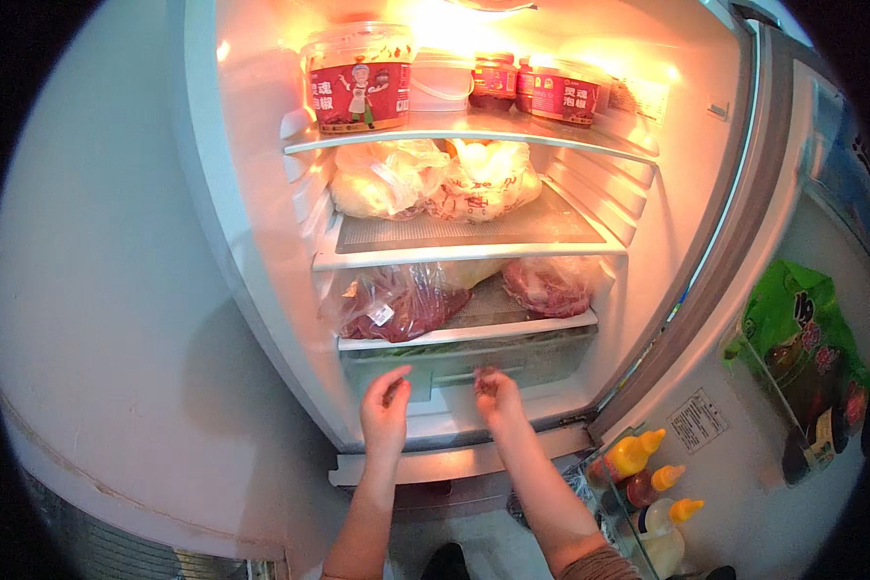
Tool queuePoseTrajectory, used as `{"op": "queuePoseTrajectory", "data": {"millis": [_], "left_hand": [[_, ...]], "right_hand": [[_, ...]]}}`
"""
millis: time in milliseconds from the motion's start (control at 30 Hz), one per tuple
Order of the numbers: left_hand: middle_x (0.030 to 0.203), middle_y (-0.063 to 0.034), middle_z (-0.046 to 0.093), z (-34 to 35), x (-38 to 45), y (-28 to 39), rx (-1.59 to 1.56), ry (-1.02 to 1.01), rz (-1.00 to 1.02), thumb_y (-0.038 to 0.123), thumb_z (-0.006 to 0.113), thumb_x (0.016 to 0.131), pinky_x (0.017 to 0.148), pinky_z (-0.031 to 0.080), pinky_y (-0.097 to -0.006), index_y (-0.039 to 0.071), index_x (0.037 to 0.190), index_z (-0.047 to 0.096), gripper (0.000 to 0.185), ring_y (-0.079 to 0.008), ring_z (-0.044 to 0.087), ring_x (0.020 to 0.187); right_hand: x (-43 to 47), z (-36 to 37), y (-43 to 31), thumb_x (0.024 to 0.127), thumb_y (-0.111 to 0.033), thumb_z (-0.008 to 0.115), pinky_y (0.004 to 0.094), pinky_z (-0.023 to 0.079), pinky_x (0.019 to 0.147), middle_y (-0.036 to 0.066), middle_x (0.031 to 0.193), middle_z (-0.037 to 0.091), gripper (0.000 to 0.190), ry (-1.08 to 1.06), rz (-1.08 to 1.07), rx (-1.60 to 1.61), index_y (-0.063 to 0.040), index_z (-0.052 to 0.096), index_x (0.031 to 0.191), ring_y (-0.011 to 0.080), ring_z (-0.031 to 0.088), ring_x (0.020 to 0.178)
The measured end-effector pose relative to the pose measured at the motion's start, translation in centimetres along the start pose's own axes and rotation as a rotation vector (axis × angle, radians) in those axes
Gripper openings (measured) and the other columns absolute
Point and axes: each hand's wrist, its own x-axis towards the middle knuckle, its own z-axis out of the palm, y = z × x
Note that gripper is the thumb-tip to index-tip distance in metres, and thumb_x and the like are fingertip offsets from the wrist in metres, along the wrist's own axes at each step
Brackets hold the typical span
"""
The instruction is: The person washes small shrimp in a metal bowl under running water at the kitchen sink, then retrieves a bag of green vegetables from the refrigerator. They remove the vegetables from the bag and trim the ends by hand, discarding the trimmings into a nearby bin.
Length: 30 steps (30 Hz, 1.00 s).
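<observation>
My left hand (384, 409) is raised in front of the crisper drawer (565, 366) at the bottom of a lit refrigerator. Its thumb and fingers are slightly apart, and nothing shows between them. To its right, my right hand (499, 397) is near the drawer's handle (453, 377) with its fingers curled. Whether it touches the handle or holds anything cannot be made out. Green vegetables (435, 349) show through the top of the clear drawer. Just above, a plastic bag of red meat (406, 304) lies on the lowest shelf, with another bagged piece of meat (547, 288) at the right.
Two white plastic bags (388, 181) sit on the middle shelf (478, 235). Red-labelled tubs (359, 87) and jars stand on the top shelf. The refrigerator door (703, 362) hangs open at right, carrying squeeze bottles (627, 457) and a green food bag (790, 312). A wall (116, 290) borders the left.
</observation>
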Motion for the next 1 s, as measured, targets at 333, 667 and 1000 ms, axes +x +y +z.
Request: {"op": "queuePoseTrajectory", "data": {"millis": [333, 667, 1000], "left_hand": [[0.091, -0.0101, 0.061, 2.0, 2.4, 8.9, 0.815, -0.921, 0.193, 0.011, 0.070, 0.070, 0.072, 0.048, -0.0321, 0.005, 0.091, 0.068, 0.022, -0.0249, 0.059, 0.079], [0.091, -0.0122, 0.058, 5.3, 3.4, 3.5, 1.160, -1.003, 0.481, 0.014, 0.073, 0.066, 0.083, 0.047, -0.0406, 0.006, 0.094, 0.063, 0.031, -0.0311, 0.058, 0.092], [0.077, -0.0047, 0.058, 6.1, 10.2, 9.5, -0.103, -0.508, -0.037, -0.005, 0.057, 0.077, 0.062, 0.046, -0.0246, 0.002, 0.090, 0.055, 0.015, -0.0109, 0.055, 0.068]], "right_hand": [[-15.3, -4.5, -1.2, 0.087, -0.005, 0.050, 0.0316, 0.047, 0.083, 0.014, 0.102, 0.059, 0.020, -0.186, -0.042, -0.216, 0.002, 0.054, 0.106, 0.0209, 0.056, 0.090], [-18.7, 1.4, -9.8, 0.084, -0.011, 0.061, 0.0275, 0.049, 0.065, 0.010, 0.083, 0.067, 0.015, -0.207, -0.705, -1.547, 0.000, 0.065, 0.094, 0.0144, 0.062, 0.072], [-16.3, 3.4, -12.0, 0.075, -0.015, 0.072, 0.0412, 0.037, 0.099, 0.018, 0.129, 0.037, 0.067, 0.150, -1.209, -1.327, -0.004, 0.036, 0.130, 0.0309, 0.039, 0.120]]}}
